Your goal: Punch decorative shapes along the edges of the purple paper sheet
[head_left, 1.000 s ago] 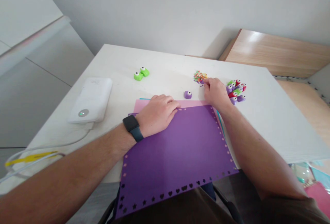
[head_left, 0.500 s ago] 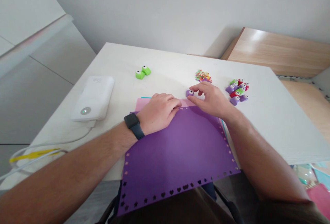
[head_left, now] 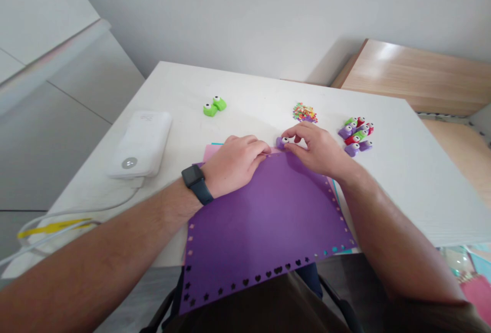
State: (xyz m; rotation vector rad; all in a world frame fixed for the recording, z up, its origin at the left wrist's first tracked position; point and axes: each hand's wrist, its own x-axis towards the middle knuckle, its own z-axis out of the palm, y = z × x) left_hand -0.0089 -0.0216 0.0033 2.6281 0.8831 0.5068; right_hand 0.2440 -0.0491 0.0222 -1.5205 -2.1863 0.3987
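Purple craft punch [head_left: 283,142], half-hidden from me, sits pinched in right hand [head_left: 318,151]; left hand [head_left: 233,164] lies open on purple card [head_left: 268,215].

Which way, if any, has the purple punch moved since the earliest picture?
Yes: the purple punch has shifted slightly toward the person, judged against the green punches, and now sits under the right hand's fingertips.

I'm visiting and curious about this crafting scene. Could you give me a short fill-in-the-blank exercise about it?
The wristwatch sits on the person's ____ wrist.
The right hand pinches a craft punch coloured ____.
The bottom border of the purple sheet is cut with stars and ____.
The two punches near the white power bank are ____.

Missing words: left; purple; hearts; green.
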